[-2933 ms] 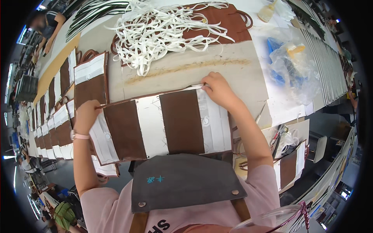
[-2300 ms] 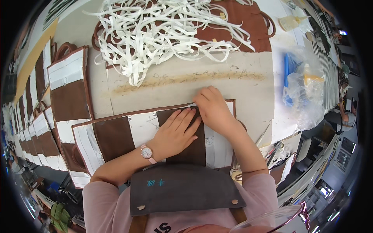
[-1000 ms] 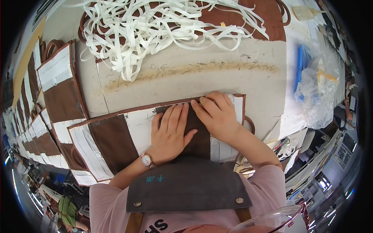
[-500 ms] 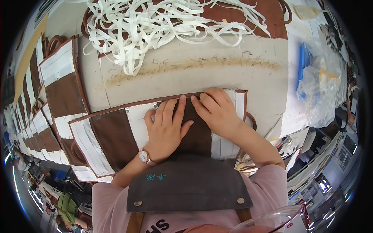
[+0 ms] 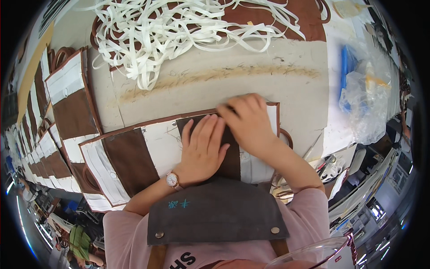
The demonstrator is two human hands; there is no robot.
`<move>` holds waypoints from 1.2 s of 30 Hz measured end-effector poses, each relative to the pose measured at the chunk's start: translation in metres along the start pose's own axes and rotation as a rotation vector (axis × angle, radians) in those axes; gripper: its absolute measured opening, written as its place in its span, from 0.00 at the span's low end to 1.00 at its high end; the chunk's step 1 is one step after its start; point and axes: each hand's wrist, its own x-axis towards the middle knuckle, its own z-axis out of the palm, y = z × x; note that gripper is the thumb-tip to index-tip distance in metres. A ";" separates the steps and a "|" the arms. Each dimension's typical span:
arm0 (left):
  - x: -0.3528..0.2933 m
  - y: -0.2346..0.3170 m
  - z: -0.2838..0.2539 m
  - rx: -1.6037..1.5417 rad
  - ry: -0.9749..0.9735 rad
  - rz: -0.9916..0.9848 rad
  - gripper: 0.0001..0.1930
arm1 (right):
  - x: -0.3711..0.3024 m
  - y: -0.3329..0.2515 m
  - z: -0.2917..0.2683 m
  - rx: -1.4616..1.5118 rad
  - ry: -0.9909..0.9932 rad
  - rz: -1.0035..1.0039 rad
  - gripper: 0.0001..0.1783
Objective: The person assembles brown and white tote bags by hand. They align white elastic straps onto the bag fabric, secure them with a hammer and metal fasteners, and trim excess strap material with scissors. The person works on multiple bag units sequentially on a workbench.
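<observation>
A flat brown-and-white striped bag panel [image 5: 130,152] with brown edging and a handle loop lies on the table in front of me. My left hand [image 5: 204,145] rests flat on its middle, fingers stretched out over a dark brown stripe and fingertips just below the far edging. Beside it, my right hand [image 5: 248,121] bends over the same far edge, to the right of the left fingertips. Motion smears the right fingers, so whether they pinch anything is hidden. Small metal snaps dot the white stripes.
Tangled white tape [image 5: 152,40] is heaped over brown material [image 5: 264,22] at the far side. More striped panels [image 5: 74,112] lie in stacks at the left. Clear plastic bags [image 5: 365,105] and a blue object [image 5: 347,67] sit at the right.
My left hand has slid slightly right and nearer to me, its fingers now closer together. The right hand has lifted and turned a little at the edge, with its fingers blurred.
</observation>
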 end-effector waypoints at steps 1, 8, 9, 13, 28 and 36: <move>0.002 -0.003 0.002 0.028 -0.038 0.080 0.38 | -0.001 0.006 -0.005 0.045 0.005 0.114 0.14; 0.016 0.006 0.001 0.180 -0.122 0.014 0.36 | 0.000 0.027 -0.030 0.233 -0.141 0.206 0.13; 0.018 0.007 0.002 0.203 -0.113 0.010 0.36 | 0.000 0.026 -0.027 0.245 -0.127 0.174 0.13; 0.023 0.008 0.002 0.211 -0.097 -0.005 0.34 | 0.006 0.028 -0.014 0.274 -0.120 0.127 0.12; 0.024 0.002 0.003 0.185 -0.054 -0.022 0.29 | 0.008 0.025 -0.005 0.299 -0.050 0.029 0.16; 0.024 0.001 -0.002 0.153 -0.050 -0.028 0.29 | -0.001 0.032 -0.013 0.261 -0.120 -0.098 0.13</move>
